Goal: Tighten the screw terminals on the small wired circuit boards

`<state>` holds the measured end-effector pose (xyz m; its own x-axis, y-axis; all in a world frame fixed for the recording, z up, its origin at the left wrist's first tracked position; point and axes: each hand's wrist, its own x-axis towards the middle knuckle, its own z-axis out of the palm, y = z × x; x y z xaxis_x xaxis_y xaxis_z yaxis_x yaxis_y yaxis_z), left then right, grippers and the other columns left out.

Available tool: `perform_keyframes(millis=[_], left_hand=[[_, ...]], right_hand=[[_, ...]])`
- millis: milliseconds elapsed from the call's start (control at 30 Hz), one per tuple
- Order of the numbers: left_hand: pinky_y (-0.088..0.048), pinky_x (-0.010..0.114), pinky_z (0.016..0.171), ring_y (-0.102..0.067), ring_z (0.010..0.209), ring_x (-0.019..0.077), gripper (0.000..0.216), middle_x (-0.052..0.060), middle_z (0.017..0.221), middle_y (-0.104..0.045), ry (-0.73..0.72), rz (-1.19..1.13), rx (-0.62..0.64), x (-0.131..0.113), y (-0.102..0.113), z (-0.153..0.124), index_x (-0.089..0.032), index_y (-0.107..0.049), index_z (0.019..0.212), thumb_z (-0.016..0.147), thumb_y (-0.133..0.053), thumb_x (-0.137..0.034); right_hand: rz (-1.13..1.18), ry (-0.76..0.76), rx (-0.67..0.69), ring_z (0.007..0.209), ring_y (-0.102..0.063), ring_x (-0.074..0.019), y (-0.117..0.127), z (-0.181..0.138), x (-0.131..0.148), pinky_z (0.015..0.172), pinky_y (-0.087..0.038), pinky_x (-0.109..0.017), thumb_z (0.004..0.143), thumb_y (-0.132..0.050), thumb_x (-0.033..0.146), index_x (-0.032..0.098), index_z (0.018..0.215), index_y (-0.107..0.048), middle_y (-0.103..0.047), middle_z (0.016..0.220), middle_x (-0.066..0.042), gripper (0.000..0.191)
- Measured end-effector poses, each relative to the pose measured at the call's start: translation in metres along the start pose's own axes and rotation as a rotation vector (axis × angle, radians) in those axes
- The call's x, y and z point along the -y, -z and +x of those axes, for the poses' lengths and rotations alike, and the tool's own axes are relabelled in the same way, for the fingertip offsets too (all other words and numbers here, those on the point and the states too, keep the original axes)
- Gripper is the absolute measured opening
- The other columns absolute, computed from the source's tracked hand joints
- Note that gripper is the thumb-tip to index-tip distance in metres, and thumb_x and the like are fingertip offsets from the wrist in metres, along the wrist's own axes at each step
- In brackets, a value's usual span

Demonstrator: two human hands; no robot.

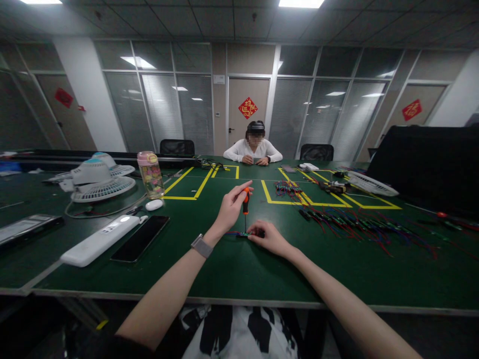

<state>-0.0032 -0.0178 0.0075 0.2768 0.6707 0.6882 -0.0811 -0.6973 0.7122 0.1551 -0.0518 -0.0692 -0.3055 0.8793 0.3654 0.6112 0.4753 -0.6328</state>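
My left hand [231, 205], a watch on its wrist, grips the orange-and-black handle of a screwdriver [246, 205]. The screwdriver stands upright, its shaft pointing down. Its tip meets a small green circuit board [242, 234] on the table, with red and blue wires running off to the left. From the right, my right hand [270, 238] pinches the board's end between thumb and fingers. The fine detail at the tip is too small to make out.
Many wired circuit boards [348, 222] lie on the right of the green table [168, 279]. A power strip [101, 239], a phone [141, 238], a bottle [150, 174] and white fans [103, 182] stand left. A person [253, 147] sits opposite.
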Motion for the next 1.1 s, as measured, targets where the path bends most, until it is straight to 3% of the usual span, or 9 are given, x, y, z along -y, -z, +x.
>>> perform_keyframes(millis=[167, 300, 400, 567, 733, 933, 1100], left_hand=[[-0.045, 0.024, 0.076, -0.057, 0.085, 0.0134, 0.03, 0.006, 0.098, -0.06, -0.011, 0.056, -0.037, 0.0004, 0.0002, 0.0005, -0.018, -0.063, 0.109, 0.082, -0.055, -0.029], [-0.044, 0.026, 0.083, -0.056, 0.095, 0.0148, 0.032, 0.007, 0.106, -0.06, 0.003, -0.002, 0.007, 0.0003, 0.0002, 0.0008, -0.02, -0.059, 0.115, 0.086, -0.047, -0.027], [-0.044, 0.028, 0.086, -0.058, 0.093, 0.0151, 0.034, 0.006, 0.1, -0.063, 0.029, -0.045, 0.011, 0.0002, 0.0003, 0.0001, -0.019, -0.056, 0.119, 0.087, -0.045, -0.026], [-0.045, 0.025, 0.078, -0.056, 0.088, 0.0144, 0.03, 0.005, 0.097, -0.059, -0.036, 0.099, -0.044, -0.0003, 0.0011, -0.0003, -0.02, -0.063, 0.109, 0.081, -0.056, -0.029], [-0.043, 0.028, 0.087, -0.058, 0.095, 0.0149, 0.034, 0.006, 0.1, -0.061, 0.032, -0.035, 0.024, -0.0003, 0.0006, 0.0019, -0.019, -0.057, 0.119, 0.088, -0.043, -0.025], [-0.046, 0.026, 0.08, -0.056, 0.093, 0.0152, 0.03, 0.006, 0.103, -0.059, -0.004, 0.062, -0.066, 0.002, 0.0014, 0.0021, -0.02, -0.063, 0.109, 0.081, -0.055, -0.028], [-0.045, 0.028, 0.083, -0.058, 0.093, 0.0149, 0.033, 0.006, 0.1, -0.062, 0.04, -0.037, 0.002, 0.0011, 0.0011, 0.0023, -0.02, -0.058, 0.116, 0.086, -0.046, -0.025]], right_hand=[[-0.002, -0.001, -0.002, 0.063, -0.051, -0.0113, 0.0005, -0.0003, 0.0016, 0.061, -0.041, -0.023, 0.074, -0.063, 0.019, 0.016, 0.085, -0.067, -0.056, 0.073, -0.001, 0.012], [0.009, 0.005, -0.005, 0.064, -0.051, -0.0116, -0.0003, -0.0003, -0.0005, 0.061, -0.042, -0.024, 0.074, -0.062, 0.02, 0.016, 0.084, -0.067, -0.057, 0.074, -0.002, 0.012], [0.014, 0.008, -0.005, 0.064, -0.051, -0.0115, -0.0007, -0.0005, -0.0022, 0.061, -0.042, -0.023, 0.074, -0.062, 0.02, 0.016, 0.085, -0.067, -0.057, 0.074, -0.002, 0.012], [0.0, 0.015, -0.01, 0.063, -0.051, -0.0113, -0.0006, -0.0009, -0.0024, 0.06, -0.041, -0.023, 0.074, -0.063, 0.02, 0.016, 0.085, -0.067, -0.056, 0.073, -0.001, 0.012], [0.002, 0.003, -0.005, 0.064, -0.051, -0.0114, 0.0007, -0.0014, 0.0006, 0.061, -0.042, -0.023, 0.075, -0.062, 0.019, 0.015, 0.085, -0.067, -0.057, 0.075, -0.002, 0.012], [-0.003, 0.009, -0.006, 0.064, -0.051, -0.0114, -0.0001, -0.0007, -0.0006, 0.061, -0.042, -0.023, 0.074, -0.063, 0.018, 0.015, 0.085, -0.067, -0.057, 0.074, -0.001, 0.012], [-0.004, 0.013, -0.006, 0.063, -0.051, -0.0112, -0.0014, 0.0, -0.0032, 0.06, -0.041, -0.023, 0.074, -0.063, 0.018, 0.015, 0.085, -0.067, -0.056, 0.073, -0.001, 0.012]])
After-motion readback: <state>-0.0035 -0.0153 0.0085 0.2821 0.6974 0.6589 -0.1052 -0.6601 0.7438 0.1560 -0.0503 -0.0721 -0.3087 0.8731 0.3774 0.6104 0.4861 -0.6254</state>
